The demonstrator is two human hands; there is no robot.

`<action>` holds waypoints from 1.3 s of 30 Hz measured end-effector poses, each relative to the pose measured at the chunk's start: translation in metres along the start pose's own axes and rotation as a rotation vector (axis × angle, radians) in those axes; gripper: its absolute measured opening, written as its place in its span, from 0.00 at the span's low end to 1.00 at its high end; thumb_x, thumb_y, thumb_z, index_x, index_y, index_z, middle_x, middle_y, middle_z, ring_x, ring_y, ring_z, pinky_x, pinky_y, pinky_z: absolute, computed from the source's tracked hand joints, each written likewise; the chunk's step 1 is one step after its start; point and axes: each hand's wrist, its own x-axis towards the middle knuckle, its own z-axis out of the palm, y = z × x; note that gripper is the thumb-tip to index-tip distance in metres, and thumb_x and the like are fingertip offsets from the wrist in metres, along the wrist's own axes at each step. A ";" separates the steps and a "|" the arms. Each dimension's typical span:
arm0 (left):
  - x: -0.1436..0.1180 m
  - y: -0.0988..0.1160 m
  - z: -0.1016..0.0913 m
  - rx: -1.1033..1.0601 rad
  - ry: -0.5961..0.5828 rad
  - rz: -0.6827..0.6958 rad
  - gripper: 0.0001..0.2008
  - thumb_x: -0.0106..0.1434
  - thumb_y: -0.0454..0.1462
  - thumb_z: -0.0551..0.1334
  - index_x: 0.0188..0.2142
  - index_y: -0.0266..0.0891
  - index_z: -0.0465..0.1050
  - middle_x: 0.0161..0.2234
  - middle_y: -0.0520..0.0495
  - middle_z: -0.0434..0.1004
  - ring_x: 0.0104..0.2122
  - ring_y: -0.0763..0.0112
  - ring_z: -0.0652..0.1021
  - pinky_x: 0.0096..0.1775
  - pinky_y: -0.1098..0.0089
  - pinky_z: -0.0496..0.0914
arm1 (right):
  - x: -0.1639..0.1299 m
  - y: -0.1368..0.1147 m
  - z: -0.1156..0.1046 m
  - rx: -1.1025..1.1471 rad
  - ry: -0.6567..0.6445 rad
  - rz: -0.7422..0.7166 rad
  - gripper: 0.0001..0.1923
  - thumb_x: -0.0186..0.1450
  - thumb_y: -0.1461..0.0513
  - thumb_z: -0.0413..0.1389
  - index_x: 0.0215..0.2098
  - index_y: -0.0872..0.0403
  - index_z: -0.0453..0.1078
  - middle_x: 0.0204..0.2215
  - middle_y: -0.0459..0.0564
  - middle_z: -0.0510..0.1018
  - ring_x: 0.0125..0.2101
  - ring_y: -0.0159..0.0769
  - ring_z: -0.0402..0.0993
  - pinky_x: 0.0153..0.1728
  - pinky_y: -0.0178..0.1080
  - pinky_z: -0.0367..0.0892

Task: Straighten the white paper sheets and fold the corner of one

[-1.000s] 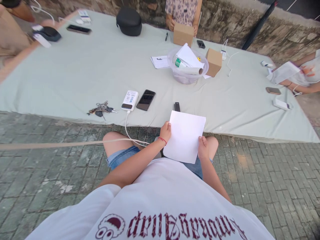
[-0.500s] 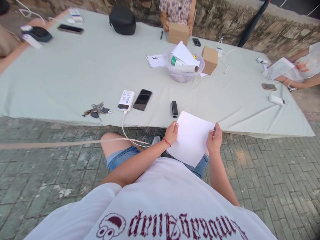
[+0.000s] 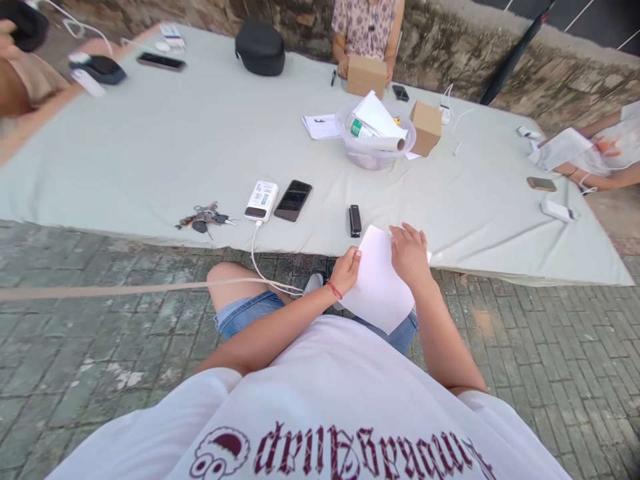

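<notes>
Sheets of white paper lie over my lap at the table's near edge; how many there are I cannot tell. My left hand pinches their left edge between thumb and fingers. Across the upper right part of the paper rests my right hand, palm down, its fingers stretched out and a little apart. Just beyond the paper stands a black stapler on the cloth. Left of it are a black phone and a white power bank with a white cable.
A bunch of keys lies at the near left. Farther back are a clear plastic bowl of papers and rolls, cardboard boxes and a black case. Other people sit at the far side and both ends of the table.
My right hand has let go of the paper's right edge and moved left and up over its top, fingers spreading. My left hand keeps its hold. The whole view has shifted slightly.
</notes>
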 end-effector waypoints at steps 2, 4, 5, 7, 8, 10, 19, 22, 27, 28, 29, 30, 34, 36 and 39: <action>0.000 -0.002 -0.001 0.006 0.000 -0.010 0.16 0.77 0.47 0.46 0.40 0.43 0.66 0.26 0.53 0.69 0.30 0.66 0.73 0.36 0.68 0.64 | 0.002 -0.001 0.003 0.001 -0.021 -0.002 0.26 0.75 0.63 0.38 0.66 0.57 0.66 0.62 0.63 0.74 0.68 0.53 0.57 0.68 0.65 0.45; 0.000 -0.002 -0.002 0.012 -0.005 -0.013 0.16 0.77 0.47 0.46 0.40 0.43 0.67 0.27 0.52 0.70 0.31 0.65 0.74 0.37 0.68 0.65 | 0.004 0.001 0.005 0.009 -0.033 -0.002 0.26 0.75 0.63 0.39 0.65 0.59 0.67 0.62 0.64 0.74 0.67 0.53 0.60 0.68 0.62 0.48; -0.001 -0.002 -0.002 0.017 -0.006 -0.013 0.17 0.77 0.47 0.46 0.40 0.43 0.67 0.27 0.52 0.70 0.31 0.65 0.74 0.37 0.67 0.65 | 0.006 0.003 0.005 0.017 -0.021 0.004 0.26 0.75 0.62 0.39 0.65 0.59 0.67 0.62 0.64 0.74 0.66 0.53 0.61 0.67 0.61 0.49; -0.001 -0.001 -0.002 0.027 -0.009 -0.010 0.17 0.77 0.48 0.47 0.40 0.43 0.67 0.26 0.52 0.69 0.30 0.65 0.74 0.37 0.67 0.65 | 0.012 0.008 0.003 0.048 0.014 0.014 0.25 0.75 0.61 0.39 0.63 0.58 0.69 0.61 0.63 0.75 0.65 0.53 0.62 0.66 0.58 0.52; -0.001 0.000 -0.002 0.028 -0.012 -0.007 0.17 0.77 0.48 0.47 0.39 0.43 0.67 0.26 0.52 0.69 0.30 0.65 0.74 0.37 0.67 0.65 | 0.015 0.010 0.001 0.074 0.013 0.014 0.25 0.75 0.60 0.40 0.62 0.57 0.71 0.59 0.62 0.76 0.64 0.53 0.64 0.65 0.56 0.55; -0.001 0.000 -0.002 0.012 -0.013 0.005 0.16 0.77 0.47 0.48 0.38 0.43 0.67 0.26 0.52 0.68 0.30 0.65 0.74 0.37 0.68 0.64 | 0.022 0.015 -0.002 0.152 -0.050 0.015 0.23 0.75 0.58 0.41 0.57 0.55 0.74 0.54 0.60 0.80 0.57 0.52 0.71 0.60 0.51 0.62; -0.003 -0.026 0.005 -0.100 0.095 -0.192 0.18 0.75 0.46 0.49 0.30 0.43 0.60 0.27 0.52 0.67 0.31 0.68 0.70 0.37 0.68 0.65 | 0.057 0.023 0.036 0.340 -0.406 0.073 0.15 0.72 0.57 0.50 0.39 0.53 0.77 0.39 0.53 0.83 0.39 0.42 0.76 0.41 0.38 0.66; -0.002 -0.037 0.003 -0.141 0.123 -0.244 0.16 0.74 0.43 0.50 0.30 0.42 0.62 0.28 0.51 0.69 0.31 0.68 0.71 0.38 0.68 0.66 | 0.065 0.028 0.059 0.431 -0.477 0.094 0.15 0.70 0.55 0.50 0.35 0.53 0.76 0.37 0.51 0.82 0.36 0.39 0.75 0.36 0.36 0.66; 0.002 -0.053 0.002 -0.129 0.143 -0.329 0.14 0.72 0.40 0.51 0.29 0.42 0.62 0.28 0.52 0.69 0.32 0.69 0.71 0.38 0.68 0.67 | 0.080 0.033 0.082 0.447 -0.538 0.156 0.16 0.69 0.54 0.49 0.34 0.53 0.74 0.32 0.47 0.80 0.29 0.35 0.71 0.28 0.34 0.63; 0.003 -0.056 0.003 -0.115 0.143 -0.351 0.13 0.71 0.39 0.51 0.28 0.42 0.62 0.28 0.52 0.69 0.32 0.69 0.71 0.37 0.69 0.67 | 0.084 0.034 0.084 0.423 -0.535 0.155 0.15 0.69 0.55 0.49 0.34 0.53 0.75 0.32 0.47 0.80 0.29 0.35 0.70 0.28 0.34 0.63; 0.003 -0.060 0.005 -0.104 0.143 -0.367 0.13 0.70 0.38 0.52 0.28 0.42 0.62 0.27 0.53 0.68 0.31 0.70 0.70 0.37 0.69 0.67 | 0.088 0.034 0.085 0.399 -0.530 0.154 0.15 0.68 0.57 0.49 0.34 0.54 0.75 0.32 0.48 0.80 0.29 0.35 0.70 0.28 0.35 0.63; 0.002 -0.064 0.007 -0.095 0.145 -0.378 0.12 0.69 0.37 0.52 0.27 0.42 0.62 0.26 0.53 0.67 0.30 0.70 0.70 0.36 0.69 0.67 | 0.092 0.034 0.086 0.378 -0.528 0.154 0.14 0.68 0.58 0.49 0.33 0.54 0.75 0.33 0.48 0.80 0.29 0.35 0.70 0.29 0.35 0.63; 0.003 -0.076 0.014 -0.056 0.153 -0.396 0.12 0.67 0.36 0.54 0.26 0.43 0.61 0.23 0.52 0.66 0.27 0.69 0.70 0.32 0.69 0.66 | 0.106 0.031 0.086 0.301 -0.526 0.135 0.13 0.67 0.60 0.50 0.33 0.54 0.77 0.35 0.51 0.82 0.31 0.38 0.72 0.33 0.37 0.65; 0.007 -0.079 0.015 -0.023 0.166 -0.395 0.10 0.68 0.37 0.54 0.28 0.43 0.63 0.25 0.51 0.69 0.28 0.67 0.72 0.33 0.67 0.67 | 0.110 0.028 0.085 0.266 -0.530 0.119 0.13 0.68 0.60 0.51 0.33 0.54 0.78 0.36 0.53 0.83 0.32 0.39 0.73 0.34 0.37 0.66; 0.018 -0.079 0.014 0.055 0.167 -0.399 0.09 0.69 0.38 0.54 0.31 0.43 0.65 0.27 0.46 0.73 0.32 0.63 0.76 0.36 0.65 0.69 | 0.113 0.023 0.085 0.223 -0.524 0.095 0.14 0.70 0.60 0.51 0.36 0.54 0.79 0.38 0.55 0.83 0.34 0.41 0.75 0.37 0.38 0.66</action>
